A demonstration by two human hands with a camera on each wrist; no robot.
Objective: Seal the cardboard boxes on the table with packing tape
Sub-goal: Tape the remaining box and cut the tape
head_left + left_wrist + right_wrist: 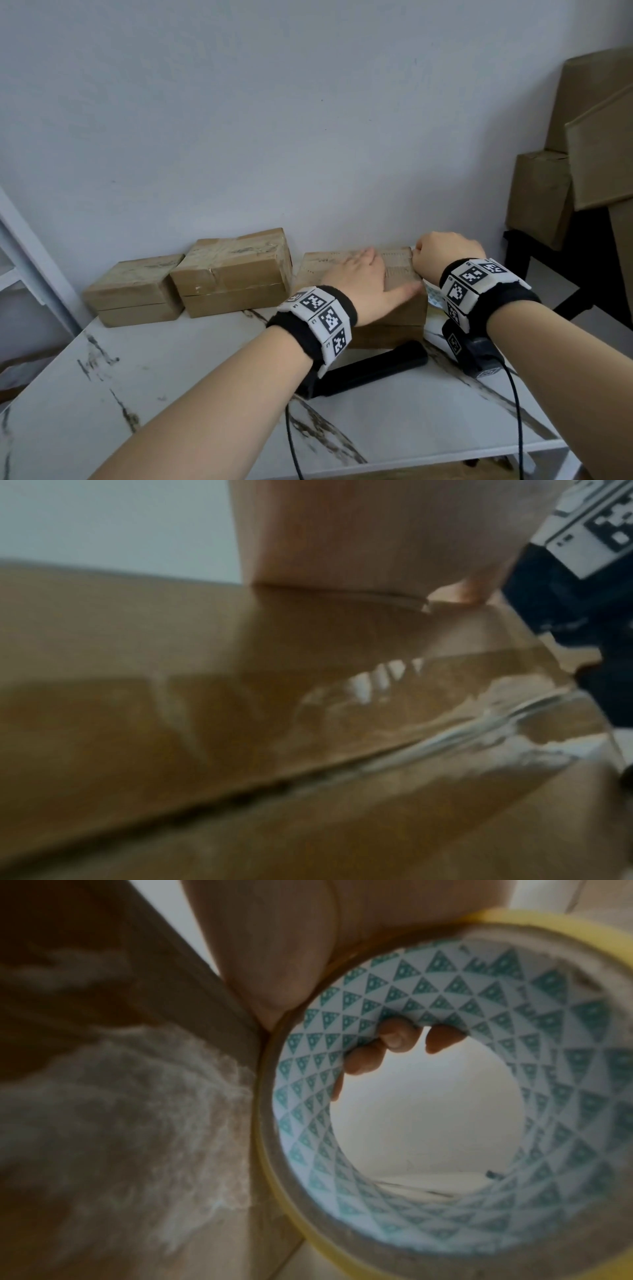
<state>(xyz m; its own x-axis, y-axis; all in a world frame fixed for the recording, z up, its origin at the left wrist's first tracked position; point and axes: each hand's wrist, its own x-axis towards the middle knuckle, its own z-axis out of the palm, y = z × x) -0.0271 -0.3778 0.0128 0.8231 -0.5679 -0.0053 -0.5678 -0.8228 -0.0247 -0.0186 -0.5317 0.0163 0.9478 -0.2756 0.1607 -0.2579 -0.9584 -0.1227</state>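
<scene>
Looking down from the head view, the left hand (368, 287) lies flat, fingers straight, on top of the box (387, 274) at lower centre of the frame, thumb along its near edge. The right hand (445, 255) is curled at the box's right end, just beside it; the tape roll is hidden there. Two other boxes (191, 281) sit against the wall at left on the worktop (171, 394).

The left wrist view, blurred, shows clear tape (428, 696) running across the box top toward the frame's right.

The right wrist view shows the tape roll (445, 1096) touching the box's end, fingertips (394, 1039) hooked through its core, thumb clamped outside.

The strip's long axis runs left to right, so the roll likely goes down over the right end while the flat hand steadies the box.
</scene>
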